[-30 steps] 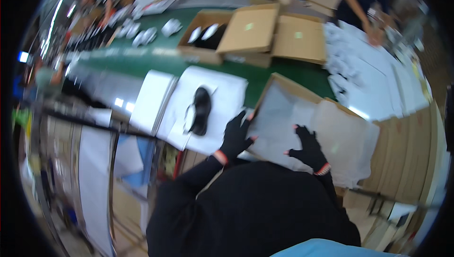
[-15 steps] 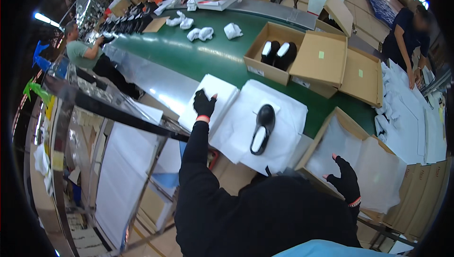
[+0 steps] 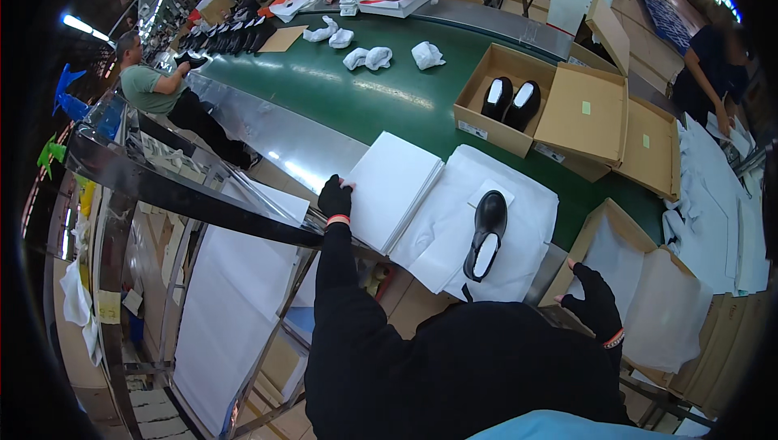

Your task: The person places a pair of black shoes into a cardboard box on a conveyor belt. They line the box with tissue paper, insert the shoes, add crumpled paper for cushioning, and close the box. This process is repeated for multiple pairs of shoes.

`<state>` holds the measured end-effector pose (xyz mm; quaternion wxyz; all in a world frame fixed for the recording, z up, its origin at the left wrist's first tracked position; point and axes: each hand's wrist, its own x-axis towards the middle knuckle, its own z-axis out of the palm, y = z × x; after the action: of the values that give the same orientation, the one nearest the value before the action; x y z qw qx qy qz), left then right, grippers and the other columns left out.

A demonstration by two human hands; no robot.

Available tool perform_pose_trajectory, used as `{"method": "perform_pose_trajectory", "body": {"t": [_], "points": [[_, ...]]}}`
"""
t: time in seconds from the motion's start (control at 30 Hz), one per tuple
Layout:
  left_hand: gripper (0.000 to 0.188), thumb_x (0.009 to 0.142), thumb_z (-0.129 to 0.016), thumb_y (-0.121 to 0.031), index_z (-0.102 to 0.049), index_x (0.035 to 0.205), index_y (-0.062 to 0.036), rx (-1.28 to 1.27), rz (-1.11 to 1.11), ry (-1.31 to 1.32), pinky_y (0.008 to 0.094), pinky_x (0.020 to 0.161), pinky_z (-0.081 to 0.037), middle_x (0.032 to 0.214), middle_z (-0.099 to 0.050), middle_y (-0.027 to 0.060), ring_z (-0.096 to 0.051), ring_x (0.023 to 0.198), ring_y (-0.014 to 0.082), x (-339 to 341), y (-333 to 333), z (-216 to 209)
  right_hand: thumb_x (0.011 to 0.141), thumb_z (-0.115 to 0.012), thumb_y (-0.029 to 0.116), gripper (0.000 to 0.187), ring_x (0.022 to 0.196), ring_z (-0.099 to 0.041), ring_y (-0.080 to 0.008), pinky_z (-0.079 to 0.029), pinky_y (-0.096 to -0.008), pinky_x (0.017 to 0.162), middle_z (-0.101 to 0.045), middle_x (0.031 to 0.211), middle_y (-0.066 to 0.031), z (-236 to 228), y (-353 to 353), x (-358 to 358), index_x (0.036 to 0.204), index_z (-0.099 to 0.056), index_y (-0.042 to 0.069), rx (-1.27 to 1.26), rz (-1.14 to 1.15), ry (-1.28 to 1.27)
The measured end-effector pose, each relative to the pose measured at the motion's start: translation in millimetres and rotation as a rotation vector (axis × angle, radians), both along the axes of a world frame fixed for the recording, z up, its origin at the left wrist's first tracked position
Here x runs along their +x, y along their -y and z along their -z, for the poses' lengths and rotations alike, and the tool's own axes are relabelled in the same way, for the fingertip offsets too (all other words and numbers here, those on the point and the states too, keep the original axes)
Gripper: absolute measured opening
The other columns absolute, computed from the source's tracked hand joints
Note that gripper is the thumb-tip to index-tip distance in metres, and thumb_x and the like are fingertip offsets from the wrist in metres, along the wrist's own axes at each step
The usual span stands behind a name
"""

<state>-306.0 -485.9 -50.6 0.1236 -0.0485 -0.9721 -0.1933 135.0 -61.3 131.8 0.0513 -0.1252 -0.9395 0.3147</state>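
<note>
My left hand, in a black fingerless glove, is at the left edge of a stack of white paper sheets. Its fingers are curled onto the edge, the thumb bare at the tip. To the right, one black shoe with white stuffing lies on spread white tissue paper, a small white card partly under its toe. My right hand, gloved alike, hangs with thumb and fingers apart over the near left side of an open brown shoebox lined with white tissue; it holds nothing.
Beyond, a brown box holds a pair of black shoes, its open lid beside it. Wads of white paper lie on the green table. A metal rail runs at left. Co-workers stand at left, far side and right.
My left hand has slid from the top of the paper stack to its left edge. My right hand stays by the shoebox, fingers apart. The whole view has shifted slightly.
</note>
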Motion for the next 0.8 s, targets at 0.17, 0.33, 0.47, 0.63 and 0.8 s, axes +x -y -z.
{"method": "perform_pose_trajectory", "body": {"t": [0.17,0.33,0.47,0.63,0.8], "points": [[0.031,0.089,-0.063,-0.028,-0.059,0.094,0.0027,1.164,0.209,0.194,0.0302,0.064,-0.045,0.082,-0.062,0.008,-0.057,0.071,0.0131,-4,-31,-81,0.07,-0.08,0.021,0.071,0.115,-0.055,-0.0288,-0.043,-0.037,0.097,-0.057,0.125,-0.0145,-5,1,1,0.133,-0.049,0.007,-0.048,0.065,0.113],[0.042,0.083,-0.068,-0.028,-0.056,0.106,0.0058,0.143,0.063,-0.057,0.0381,0.076,-0.05,0.097,-0.066,0.0197,-0.064,0.09,0.031,-5,3,3,0.07,-0.079,0.019,0.07,0.109,-0.056,-0.0303,-0.044,-0.0366,0.093,-0.058,0.122,-0.0147,5,-3,16,0.132,-0.05,0.007,-0.029,0.101,0.005],[0.042,0.089,-0.062,-0.022,-0.053,0.12,0.0047,0.798,0.181,0.242,0.0324,0.078,-0.048,0.1,-0.066,0.0143,-0.062,0.088,0.022,12,-56,-43,0.072,-0.077,0.016,0.069,0.116,-0.053,-0.0308,-0.041,-0.0389,0.099,-0.056,0.126,-0.016,18,-30,63,0.133,-0.048,0.006,-0.043,0.294,0.092],[0.051,0.092,-0.054,-0.017,-0.039,0.137,-0.0006,1.079,0.719,0.441,0.0307,0.096,-0.041,0.128,-0.052,0.0111,-0.052,0.113,0.0182,116,-183,-149,0.077,-0.074,0.024,0.079,0.136,-0.034,-0.0319,-0.027,-0.0486,0.109,-0.041,0.144,-0.0141,68,-112,163,0.144,-0.035,0.012,0.383,0.449,0.086],[0.053,0.09,-0.056,-0.013,-0.038,0.138,-0.0001,1.077,0.971,0.876,0.0286,0.093,-0.042,0.125,-0.053,0.0099,-0.051,0.111,0.015,272,-346,-134,0.075,-0.071,0.044,0.088,0.141,-0.019,-0.0373,-0.02,-0.0623,0.106,-0.025,0.152,-0.0147,101,-141,261,0.145,-0.03,0.012,0.49,0.714,0.237]]}}
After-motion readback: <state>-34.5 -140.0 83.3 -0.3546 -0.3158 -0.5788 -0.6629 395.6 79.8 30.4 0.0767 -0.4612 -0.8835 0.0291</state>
